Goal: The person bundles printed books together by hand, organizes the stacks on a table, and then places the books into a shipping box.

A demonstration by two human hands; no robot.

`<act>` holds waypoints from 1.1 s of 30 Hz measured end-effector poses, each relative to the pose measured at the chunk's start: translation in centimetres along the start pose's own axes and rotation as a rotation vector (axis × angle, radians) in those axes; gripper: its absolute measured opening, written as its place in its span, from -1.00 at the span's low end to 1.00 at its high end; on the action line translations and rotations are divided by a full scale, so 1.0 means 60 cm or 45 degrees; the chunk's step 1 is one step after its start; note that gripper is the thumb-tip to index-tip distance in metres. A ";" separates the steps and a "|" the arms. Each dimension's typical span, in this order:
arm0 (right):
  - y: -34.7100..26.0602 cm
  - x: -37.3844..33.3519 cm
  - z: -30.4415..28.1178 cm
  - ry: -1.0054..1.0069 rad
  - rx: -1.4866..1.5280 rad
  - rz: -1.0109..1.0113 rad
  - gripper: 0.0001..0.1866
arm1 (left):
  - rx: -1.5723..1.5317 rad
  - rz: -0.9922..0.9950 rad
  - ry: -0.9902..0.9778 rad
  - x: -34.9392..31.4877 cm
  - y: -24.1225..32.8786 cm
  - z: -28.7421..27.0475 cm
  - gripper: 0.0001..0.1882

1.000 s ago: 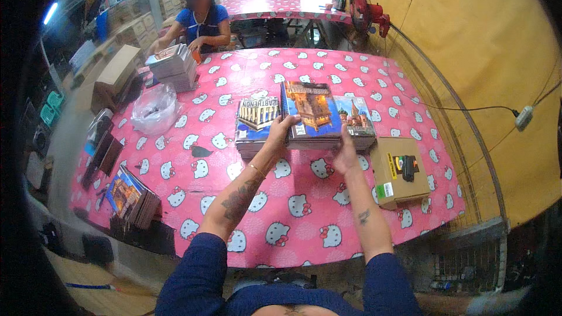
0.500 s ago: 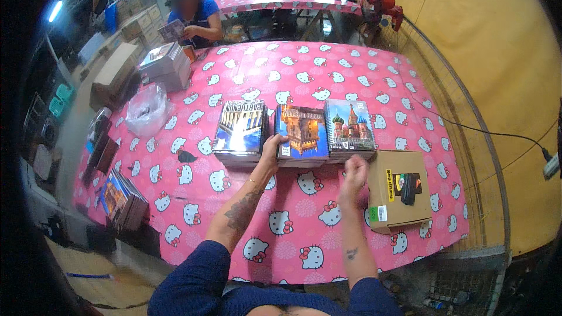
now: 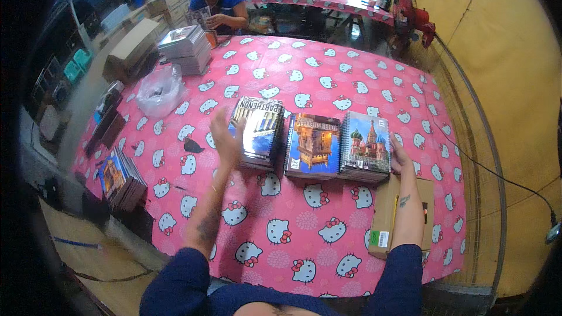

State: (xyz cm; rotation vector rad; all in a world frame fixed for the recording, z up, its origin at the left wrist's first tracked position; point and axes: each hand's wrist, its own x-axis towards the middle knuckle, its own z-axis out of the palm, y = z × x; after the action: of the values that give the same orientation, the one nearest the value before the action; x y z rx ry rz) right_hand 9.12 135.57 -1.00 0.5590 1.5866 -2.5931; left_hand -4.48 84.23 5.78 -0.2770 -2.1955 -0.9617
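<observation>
Three stacks of spiral-bound notebooks stand side by side on the pink table. The left stack (image 3: 258, 126) has a columned temple on its cover, the middle stack (image 3: 313, 145) a lit stone tower, and the right stack (image 3: 366, 145) colourful onion domes. My left hand (image 3: 227, 138) is open, fingers stretched, at the left side of the temple stack; whether it touches cannot be told. Along the right side of the domes stack lies my right hand (image 3: 400, 156), open, its fingers straight and partly behind the edge. Under my right forearm is a flat brown cardboard box (image 3: 383, 222).
More notebooks (image 3: 122, 178) lean at the table's left edge. A clear plastic bag (image 3: 160, 90) and a tall stack of books (image 3: 184, 50) sit farther back. Across the table a person in blue (image 3: 225, 9) holds a booklet. A red fan (image 3: 413, 16) stands by the yellow wall.
My left hand has left the middle stack and moved to the left stack's outer side. My right hand has gone to the right stack's outer side. A gap between left and middle stacks shows.
</observation>
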 end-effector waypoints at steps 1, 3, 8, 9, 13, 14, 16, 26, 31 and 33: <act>0.010 0.014 0.084 -0.082 0.169 0.169 -0.41 | -0.016 -0.189 -0.128 0.028 -0.123 -0.032 -0.38; 0.016 0.026 0.104 0.010 0.019 0.294 -0.42 | -0.849 -1.068 -0.700 0.057 -0.260 -0.038 -0.38; -0.001 0.004 0.074 0.222 -0.117 0.312 -0.45 | -1.023 -1.340 -1.245 0.047 -0.201 0.033 -0.58; -0.002 0.003 0.093 0.181 -0.134 0.329 -0.41 | -1.040 -1.358 -1.201 0.042 -0.204 0.019 -0.61; 0.033 0.003 0.138 0.088 -0.043 0.310 -0.39 | -1.115 -1.398 -1.095 0.024 -0.236 0.006 -0.65; 0.035 -0.002 0.143 0.093 -0.088 0.316 -0.39 | -1.151 -1.391 -1.094 0.025 -0.232 0.014 -0.64; 0.039 -0.015 0.145 0.111 -0.177 0.336 -0.39 | -1.150 -1.393 -1.181 0.026 -0.208 0.016 -0.62; 0.061 0.010 0.097 0.185 -0.519 -0.150 -0.24 | -0.936 -0.787 -1.175 0.036 -0.216 0.008 -0.28; 0.072 -0.077 0.335 0.441 -1.482 -0.973 -0.22 | -0.126 -0.150 -0.434 -0.072 -0.184 -0.174 -0.32; 0.099 -0.156 0.432 0.225 -1.340 -1.003 -0.30 | -0.099 -0.066 -0.247 -0.094 -0.133 -0.251 -0.48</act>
State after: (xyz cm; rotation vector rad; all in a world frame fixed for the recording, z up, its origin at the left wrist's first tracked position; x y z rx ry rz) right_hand 12.05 108.88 7.60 0.0418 3.2972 -1.5115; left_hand 3.94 68.45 4.55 -0.3651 -2.3538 -1.0898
